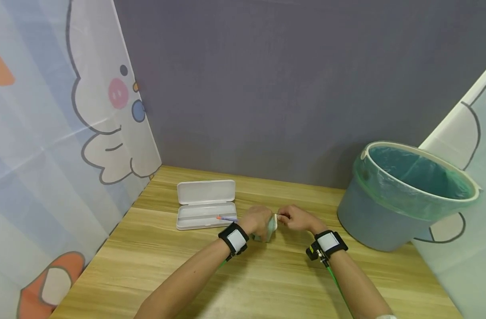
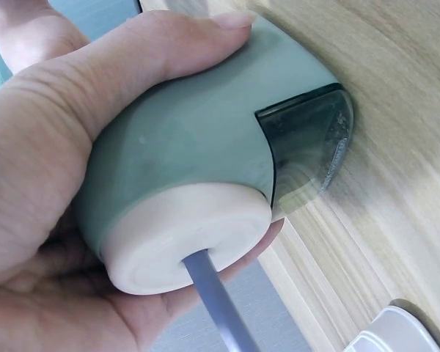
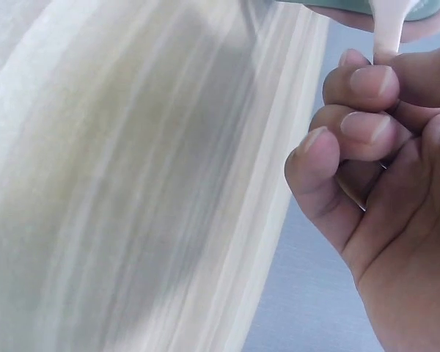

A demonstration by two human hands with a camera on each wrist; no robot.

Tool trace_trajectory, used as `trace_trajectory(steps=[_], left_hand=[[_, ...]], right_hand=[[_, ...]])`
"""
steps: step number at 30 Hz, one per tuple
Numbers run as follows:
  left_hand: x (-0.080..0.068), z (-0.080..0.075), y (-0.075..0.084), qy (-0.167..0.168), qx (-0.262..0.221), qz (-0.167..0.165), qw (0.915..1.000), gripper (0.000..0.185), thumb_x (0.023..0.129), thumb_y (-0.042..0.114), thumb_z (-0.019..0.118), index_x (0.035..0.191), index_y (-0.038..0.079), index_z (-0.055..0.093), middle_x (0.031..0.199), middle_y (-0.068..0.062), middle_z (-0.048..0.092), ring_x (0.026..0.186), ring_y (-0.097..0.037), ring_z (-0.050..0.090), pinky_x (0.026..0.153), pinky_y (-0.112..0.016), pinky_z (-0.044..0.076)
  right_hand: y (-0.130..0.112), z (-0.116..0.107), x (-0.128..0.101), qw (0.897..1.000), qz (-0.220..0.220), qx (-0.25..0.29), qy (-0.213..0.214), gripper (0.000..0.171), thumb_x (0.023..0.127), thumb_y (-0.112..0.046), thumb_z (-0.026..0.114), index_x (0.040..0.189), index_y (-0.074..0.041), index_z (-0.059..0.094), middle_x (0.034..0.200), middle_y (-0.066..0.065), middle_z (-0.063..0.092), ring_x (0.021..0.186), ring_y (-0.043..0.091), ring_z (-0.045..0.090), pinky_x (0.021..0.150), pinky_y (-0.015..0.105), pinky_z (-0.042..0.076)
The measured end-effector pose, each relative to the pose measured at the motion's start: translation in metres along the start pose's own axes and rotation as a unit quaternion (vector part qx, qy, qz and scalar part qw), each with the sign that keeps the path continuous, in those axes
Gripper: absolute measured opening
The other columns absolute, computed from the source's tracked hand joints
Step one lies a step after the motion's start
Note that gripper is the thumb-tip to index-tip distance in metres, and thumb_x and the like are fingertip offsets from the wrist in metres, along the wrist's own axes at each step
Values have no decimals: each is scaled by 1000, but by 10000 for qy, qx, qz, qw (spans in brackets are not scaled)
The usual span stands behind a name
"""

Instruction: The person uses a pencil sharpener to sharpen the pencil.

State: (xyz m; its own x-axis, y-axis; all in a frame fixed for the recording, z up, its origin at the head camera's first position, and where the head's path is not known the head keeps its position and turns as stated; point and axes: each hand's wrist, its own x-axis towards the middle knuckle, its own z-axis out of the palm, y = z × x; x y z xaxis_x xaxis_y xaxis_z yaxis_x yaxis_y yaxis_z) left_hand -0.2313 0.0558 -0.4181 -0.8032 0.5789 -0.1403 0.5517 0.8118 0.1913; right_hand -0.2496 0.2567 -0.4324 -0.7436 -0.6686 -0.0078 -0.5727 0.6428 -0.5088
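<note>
Gripping a green pencil sharpener (image 2: 198, 147) at frame centre, the left hand (image 2: 51, 183) curls round its rigid, light-looking body; the right hand (image 3: 381, 169) pinches what is probably its crank handle (image 3: 387, 26).

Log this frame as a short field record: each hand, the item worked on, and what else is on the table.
left hand: grips the green pencil sharpener
right hand: pinches the sharpener's cream crank handle
pencil: pushed into the sharpener's cream front
pencil case: white, open, left of the hands
bin: lined, at the right on the wooden table
</note>
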Motion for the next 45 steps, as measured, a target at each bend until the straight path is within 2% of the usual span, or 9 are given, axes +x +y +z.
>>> trace_trajectory(steps=[5,13,20,30,38,45], left_hand=[[0,0,0,27,-5,3,10000,41,63,26,99,90,18,70,83,6,65,73,-12,57,66,-24,51],[-1,1,0,12,26,-19,10000,39,64,26,98,89,18,69,82,7,65,72,-11,57,67,-23,50],[-2,1,0,89,56,-41,9999,39,64,26,98,87,18,68,80,7,64,71,-11,56,66,-23,49],[-2,1,0,68,-279,11,9996,36,63,22,99,82,17,69,79,7,64,71,-11,56,64,-23,49],[-3,1,0,65,-274,1,9996,39,62,24,100,87,16,70,83,6,65,73,-12,56,67,-24,50],[-4,1,1,119,-355,36,9993,38,62,23,100,84,16,70,82,6,65,73,-12,55,68,-24,49]], right_hand=[[1,3,1,10000,9,44,-23,28,104,-8,52,79,-1,61,65,-12,40,56,0,36,56,20,34],[8,11,0,9993,-314,131,-127,27,103,-5,50,80,0,62,64,-14,38,53,-3,33,51,17,31],[10,16,1,9995,-41,144,-276,27,102,-6,51,78,-2,64,63,-13,39,53,-2,35,53,17,31],[6,22,-4,9992,69,178,-365,28,101,-3,48,75,-12,59,66,-13,43,55,-1,36,55,18,33],[5,28,-5,9991,-190,121,-346,24,98,-1,51,78,-6,63,68,-12,48,57,-3,40,56,18,36],[4,29,-6,9992,-183,157,-329,25,100,-1,51,78,-4,63,67,-13,45,56,-3,39,55,17,34]])
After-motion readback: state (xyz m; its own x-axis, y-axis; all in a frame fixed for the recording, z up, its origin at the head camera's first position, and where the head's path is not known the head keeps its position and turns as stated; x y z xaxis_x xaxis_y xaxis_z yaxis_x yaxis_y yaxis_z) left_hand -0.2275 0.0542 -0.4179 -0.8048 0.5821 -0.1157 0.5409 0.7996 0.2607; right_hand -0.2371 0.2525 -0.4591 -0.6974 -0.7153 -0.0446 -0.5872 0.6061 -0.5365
